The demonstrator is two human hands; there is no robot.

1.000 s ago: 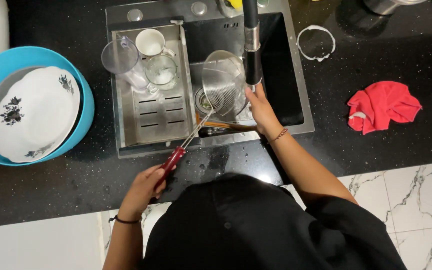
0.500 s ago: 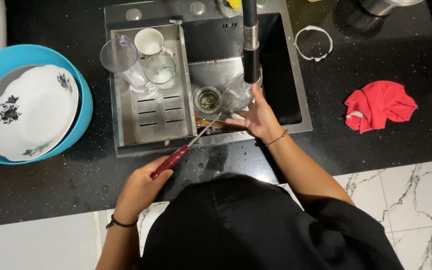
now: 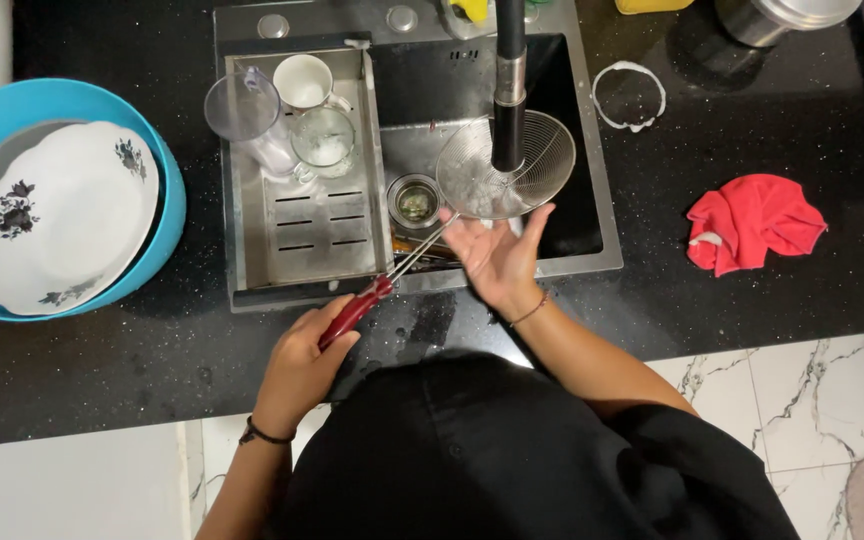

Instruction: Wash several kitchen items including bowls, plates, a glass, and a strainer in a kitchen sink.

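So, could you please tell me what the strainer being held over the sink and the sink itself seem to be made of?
The strainer looks like fine metal wire mesh on a thin wire frame: you can see through it, and it glints silver. Its red handle, gripped by the left hand, is probably glossy plastic. The sink appears to be brushed stainless steel, grey with a dull sheen.

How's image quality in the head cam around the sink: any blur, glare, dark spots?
Head view: strainer mesh and red handle sharp, right hand slightly soft, left hand crisp. Mild sheen on the steel drain rack, no blown glare. Sink basin shadowed at right; black counter swallows detail.
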